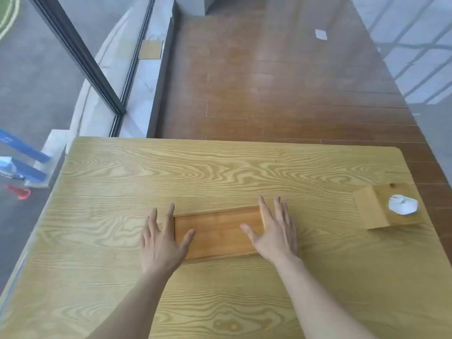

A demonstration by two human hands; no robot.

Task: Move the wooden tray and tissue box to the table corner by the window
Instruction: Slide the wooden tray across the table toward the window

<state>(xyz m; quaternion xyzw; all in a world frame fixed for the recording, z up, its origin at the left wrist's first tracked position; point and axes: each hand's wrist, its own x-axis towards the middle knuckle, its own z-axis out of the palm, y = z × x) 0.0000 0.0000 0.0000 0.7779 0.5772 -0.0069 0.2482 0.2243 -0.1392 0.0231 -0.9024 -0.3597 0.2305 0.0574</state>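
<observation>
Fingers (263, 211) of my right hand (274, 231) are spread wide and laid flat along the right end of the wooden tray (217, 232), the thumb reaching in over its floor, nothing gripped. My left hand (162, 241) mirrors it at the tray's other end, fingers fanned out on the surface (171, 167) just outside the tray wall, the thumb angled inward over the tray's near left corner; it too is open and holds nothing. Between my two hands the tray lies low and long, its length running from one palm to the other, slightly skewed so that its right end sits a little farther from me than its left. It looks to be resting on the pale, strongly grained surface, roughly at its middle. Off to the right of my right hand, well apart from it and close to the surface's right edge, stands the tissue box (389, 206), a wooden box with a round opening on top and white tissue (403, 204) puffing out of it. Ahead and to the left of my left hand is the far left corner of the surface, bare, and just beyond it the window (36, 81) with its dark frame (80, 55) slanting down toward that corner. Straight ahead past the far edge is brown plank floor (281, 81).
</observation>
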